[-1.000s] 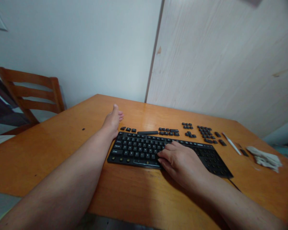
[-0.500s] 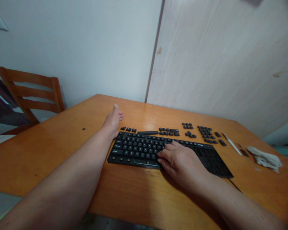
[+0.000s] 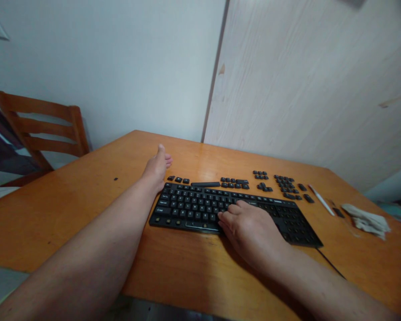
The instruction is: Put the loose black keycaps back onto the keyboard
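Note:
A black keyboard (image 3: 192, 206) lies on the wooden table, with letter keycaps on its main block and bare sockets along the bottom row and in the number pad. My left hand (image 3: 156, 167) rests by its far left corner, thumb up and fingers stretched out, holding nothing. Over the right end of the letter block, my right hand (image 3: 243, 223) is bent down with its fingers together, touching the keys. Whatever lies under those fingertips is hidden. A loose space bar (image 3: 205, 184) sits just behind the keyboard, between small keycaps (image 3: 178, 179) and a double row of keycaps (image 3: 233, 183).
More loose keycaps (image 3: 284, 183) stand in groups at the back right. Beyond them lie a white pen-like stick (image 3: 321, 199), a small dark piece (image 3: 338, 212) and a crumpled pale cloth (image 3: 367, 220). A cable (image 3: 330, 264) runs off the keyboard's right side. A wooden chair (image 3: 42, 127) stands left.
My right hand has shifted very slightly left over the keys, its fingers still together. My left hand keeps its place; the whole view has moved a little.

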`<state>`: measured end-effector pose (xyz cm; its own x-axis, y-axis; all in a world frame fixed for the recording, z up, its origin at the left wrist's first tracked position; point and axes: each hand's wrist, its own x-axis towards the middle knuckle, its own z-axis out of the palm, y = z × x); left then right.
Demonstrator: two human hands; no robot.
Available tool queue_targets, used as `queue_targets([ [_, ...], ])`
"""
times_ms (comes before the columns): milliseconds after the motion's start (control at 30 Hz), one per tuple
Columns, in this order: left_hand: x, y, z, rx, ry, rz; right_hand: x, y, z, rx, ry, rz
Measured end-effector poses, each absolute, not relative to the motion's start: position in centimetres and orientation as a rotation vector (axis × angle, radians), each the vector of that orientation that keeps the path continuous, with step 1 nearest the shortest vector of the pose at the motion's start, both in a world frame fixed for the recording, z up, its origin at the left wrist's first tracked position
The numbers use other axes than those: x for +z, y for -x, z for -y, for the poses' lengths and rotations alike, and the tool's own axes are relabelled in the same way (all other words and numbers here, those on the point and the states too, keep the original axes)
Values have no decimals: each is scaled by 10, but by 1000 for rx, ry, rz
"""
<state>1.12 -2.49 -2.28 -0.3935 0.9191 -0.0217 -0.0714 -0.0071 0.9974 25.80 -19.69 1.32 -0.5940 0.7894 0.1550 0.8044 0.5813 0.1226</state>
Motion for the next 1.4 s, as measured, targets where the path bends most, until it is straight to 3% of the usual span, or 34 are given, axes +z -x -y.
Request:
queue_targets([
  [167,-24,-10,25,1528,-934,-1449,9,-250,209,-496,1416,2845],
  [433,-27,-9,22,1526,-959,-1457,7,-243,218,-561,1507,2897],
  [1400,-28,-9,21,1545,-958,-1448,6,-237,219,-484,1554,2942],
])
